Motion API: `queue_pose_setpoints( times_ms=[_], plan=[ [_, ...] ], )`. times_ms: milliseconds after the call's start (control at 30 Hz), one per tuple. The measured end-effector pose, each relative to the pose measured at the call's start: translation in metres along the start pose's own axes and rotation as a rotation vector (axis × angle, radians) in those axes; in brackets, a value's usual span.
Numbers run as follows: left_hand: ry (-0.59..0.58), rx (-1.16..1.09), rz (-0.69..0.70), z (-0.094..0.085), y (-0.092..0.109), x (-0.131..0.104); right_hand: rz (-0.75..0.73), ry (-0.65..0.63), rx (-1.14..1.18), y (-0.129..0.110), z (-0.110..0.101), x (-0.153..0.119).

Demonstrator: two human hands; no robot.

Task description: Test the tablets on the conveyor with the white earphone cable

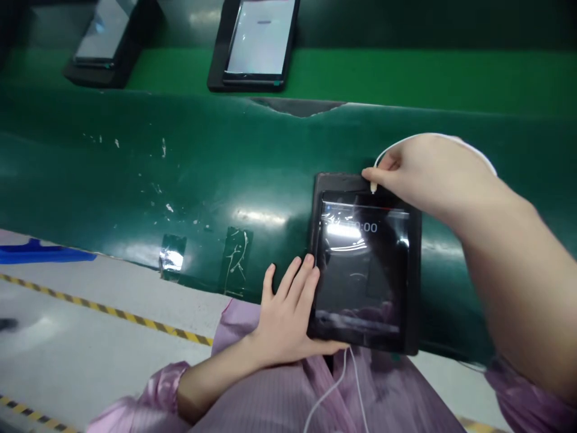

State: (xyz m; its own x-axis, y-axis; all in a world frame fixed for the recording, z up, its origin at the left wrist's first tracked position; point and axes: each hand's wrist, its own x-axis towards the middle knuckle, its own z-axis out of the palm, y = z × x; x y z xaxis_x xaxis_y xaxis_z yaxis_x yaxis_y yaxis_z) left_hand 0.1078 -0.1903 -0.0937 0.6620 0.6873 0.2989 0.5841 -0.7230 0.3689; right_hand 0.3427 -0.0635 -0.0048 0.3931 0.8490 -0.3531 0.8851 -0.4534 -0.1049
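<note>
A tablet (360, 270) with a dark, glossy screen lies in a black tray (415, 288) at the front edge of the green bench. White digits show near the top of the screen. My left hand (288, 313) rests spread against the tray's left side and lower corner, its thumb along the bottom edge. Above the tablet's top edge, my right hand (415, 168) pinches a white cable's small pale plug (374, 180). The cable loops over the back of that hand. Whether the plug touches the tablet cannot be made out.
Two more tablets, one at the back centre (261, 39) and one at the back left (104, 30), lie in black trays on a bright green strip (406, 78). White cord hangs below the near tray. The bench (202, 180) has scuffs and tape patches.
</note>
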Motion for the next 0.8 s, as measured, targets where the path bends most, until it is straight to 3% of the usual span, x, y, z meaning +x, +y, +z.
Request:
queue_pose_setpoints(
  times_ms=[167, 333, 433, 533, 667, 800],
  plan=[
    [-0.027, -0.005, -0.009, -0.004, 0.004, -0.001, -0.024, -0.012, 0.111, 0.007, 0.003, 0.007],
    [0.023, -0.043, -0.003, -0.004, 0.005, -0.004, -0.054, -0.121, 0.325, 0.011, -0.001, 0.013],
    [0.018, -0.064, -0.016, -0.003, 0.005, -0.005, -0.047, -0.119, 0.108, 0.005, -0.003, 0.012],
    [0.001, -0.061, -0.042, -0.003, 0.005, -0.005, -0.060, -0.026, -0.072, -0.001, 0.002, 0.006],
    [0.018, -0.064, -0.043, -0.002, 0.005, -0.005, -0.064, 0.091, -0.043, -0.003, 0.012, 0.001],
    [0.048, -0.069, -0.024, 0.003, 0.003, -0.005, -0.078, 0.117, -0.065, 0.001, 0.014, -0.005]
  ],
)
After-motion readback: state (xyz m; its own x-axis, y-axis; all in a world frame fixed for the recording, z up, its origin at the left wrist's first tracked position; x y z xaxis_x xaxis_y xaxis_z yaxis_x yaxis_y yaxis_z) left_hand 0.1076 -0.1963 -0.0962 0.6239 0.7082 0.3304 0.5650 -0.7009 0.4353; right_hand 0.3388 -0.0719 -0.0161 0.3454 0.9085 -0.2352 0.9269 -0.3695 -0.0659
